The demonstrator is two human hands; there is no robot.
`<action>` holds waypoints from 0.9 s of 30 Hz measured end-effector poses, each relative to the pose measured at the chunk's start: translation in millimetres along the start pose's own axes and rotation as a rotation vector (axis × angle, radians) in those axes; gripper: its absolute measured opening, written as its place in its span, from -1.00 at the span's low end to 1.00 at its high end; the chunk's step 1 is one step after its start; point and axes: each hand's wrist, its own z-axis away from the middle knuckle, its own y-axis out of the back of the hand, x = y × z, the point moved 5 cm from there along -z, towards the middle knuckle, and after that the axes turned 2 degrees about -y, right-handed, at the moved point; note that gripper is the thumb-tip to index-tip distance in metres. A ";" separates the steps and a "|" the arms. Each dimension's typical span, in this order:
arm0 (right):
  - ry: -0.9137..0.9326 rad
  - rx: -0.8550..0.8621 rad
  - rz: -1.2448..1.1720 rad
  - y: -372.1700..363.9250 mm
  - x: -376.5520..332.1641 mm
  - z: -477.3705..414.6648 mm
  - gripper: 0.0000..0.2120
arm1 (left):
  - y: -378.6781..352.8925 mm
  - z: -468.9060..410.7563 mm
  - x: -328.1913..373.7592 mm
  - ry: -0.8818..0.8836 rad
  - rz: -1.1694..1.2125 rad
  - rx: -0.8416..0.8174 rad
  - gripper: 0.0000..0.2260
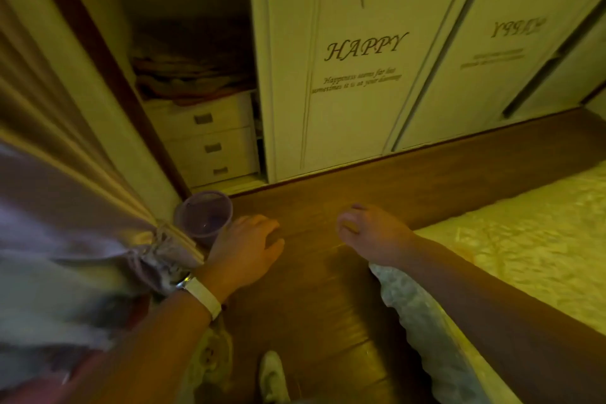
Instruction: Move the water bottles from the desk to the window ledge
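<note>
Bottle: purple see-through bottle (203, 216), round and tapered, upright on the wood (314, 289) in the corner by the curtain (65, 128).
Handling: I'd judge it light, stiff plastic with a smooth, slippery wall; I'd wrap it mid-body.
Left hand (246, 246): relaxed, little-finger side against the bottle, gripping nothing.
Right hand (370, 233): fingers curled under; I cannot tell whether it holds anything.
Textures: glossy wood, pleated curtain.
</note>
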 end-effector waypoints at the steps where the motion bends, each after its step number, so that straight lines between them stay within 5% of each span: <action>1: -0.010 0.036 -0.001 9.9 -0.6 -10.5 -0.69 | 8.6 -15.3 -4.6 -0.023 -0.008 0.015 -0.58; 18: -0.237 0.211 -0.086 82.3 112.8 -106.6 -0.63 | 54.1 -224.7 45.5 -0.264 -0.114 0.022 -0.65; 27: -0.305 0.287 -0.185 182.2 244.6 -164.8 -0.61 | 82.7 -376.0 141.3 -0.332 -0.109 0.058 -0.38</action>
